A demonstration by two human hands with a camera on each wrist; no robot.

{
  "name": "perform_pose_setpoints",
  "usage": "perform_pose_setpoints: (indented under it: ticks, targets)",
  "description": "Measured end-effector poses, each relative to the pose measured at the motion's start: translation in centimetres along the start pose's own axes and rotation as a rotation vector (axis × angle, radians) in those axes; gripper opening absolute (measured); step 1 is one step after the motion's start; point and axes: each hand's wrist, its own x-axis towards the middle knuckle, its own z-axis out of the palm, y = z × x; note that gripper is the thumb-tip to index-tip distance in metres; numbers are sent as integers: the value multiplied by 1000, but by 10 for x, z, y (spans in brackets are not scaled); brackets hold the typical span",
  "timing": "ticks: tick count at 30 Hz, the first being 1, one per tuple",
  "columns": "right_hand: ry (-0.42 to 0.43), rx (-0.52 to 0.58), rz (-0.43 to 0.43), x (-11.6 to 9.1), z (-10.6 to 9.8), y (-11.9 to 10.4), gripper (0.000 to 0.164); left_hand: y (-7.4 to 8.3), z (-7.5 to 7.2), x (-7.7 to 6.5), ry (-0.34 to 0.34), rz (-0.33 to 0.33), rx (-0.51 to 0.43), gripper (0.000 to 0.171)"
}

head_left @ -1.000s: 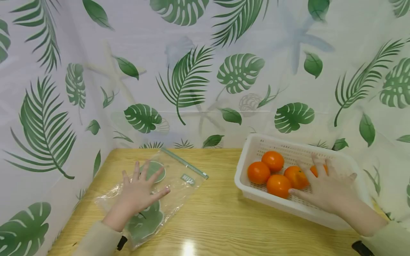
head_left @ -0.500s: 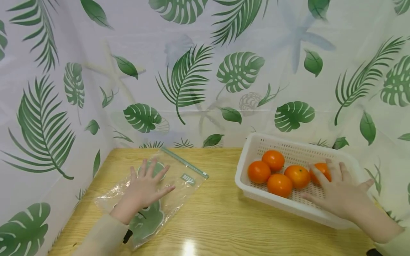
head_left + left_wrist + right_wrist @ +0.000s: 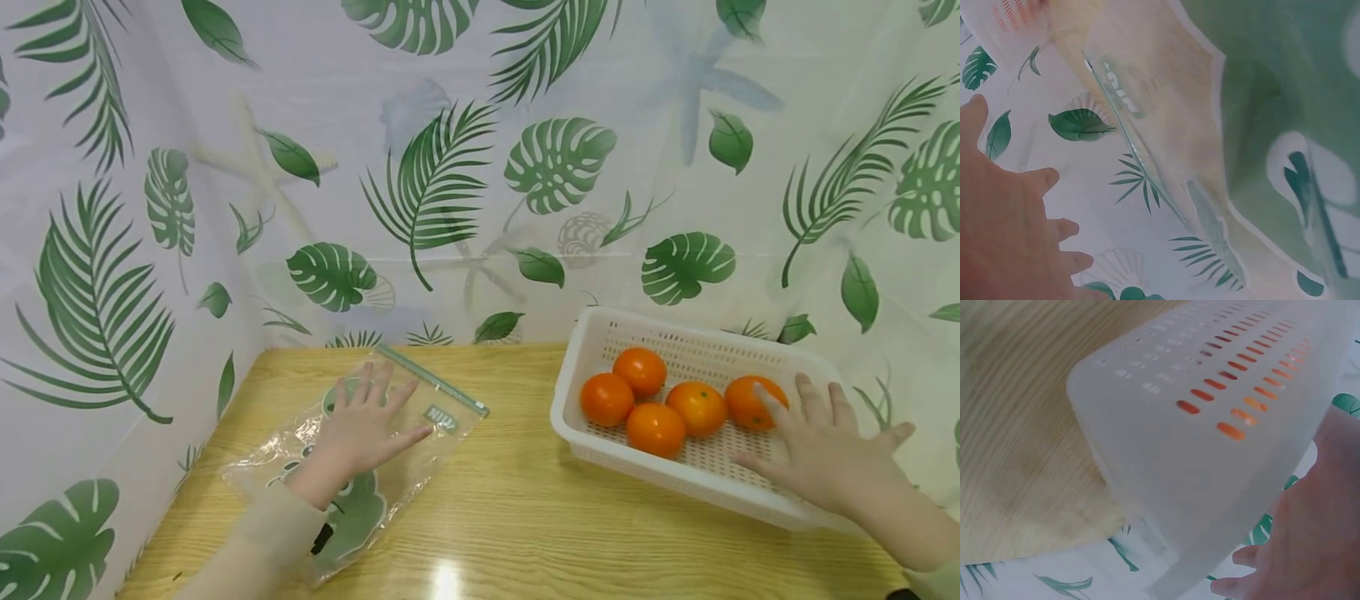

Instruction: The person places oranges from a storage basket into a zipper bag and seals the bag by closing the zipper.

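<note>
Both my hands are drifting rightward compared with half a second ago, and my right hand is now uncovering most of the far-right orange. Fingers are spreading wide on both, gripping nothing. My left hand is hovering over the clear zip bag lying flat on the wooden table; the right is hanging over one end of the white plastic basket, where five oranges are sitting. Can't tell if anything's touching. Imo staying light is helping: that film is probably sliding easily, and bumping the rim is risking a nudge.
</note>
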Motion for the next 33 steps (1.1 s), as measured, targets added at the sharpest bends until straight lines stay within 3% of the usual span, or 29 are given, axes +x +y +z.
perform_pose_setpoints:
  ticks: [6,19,26,33]
  targets:
    - [-9,15,27,-5,-2,7,113,13,0,12,15,32,-25,81]
    - [32,43,87,-8,-1,26,110,46,-14,37,21,65,13,79]
    - [31,66,110,-12,0,30,107,63,-15,50,-14,68,21,79]
    - [51,82,78,-15,9,41,102,80,-11,58,-58,67,36,79]
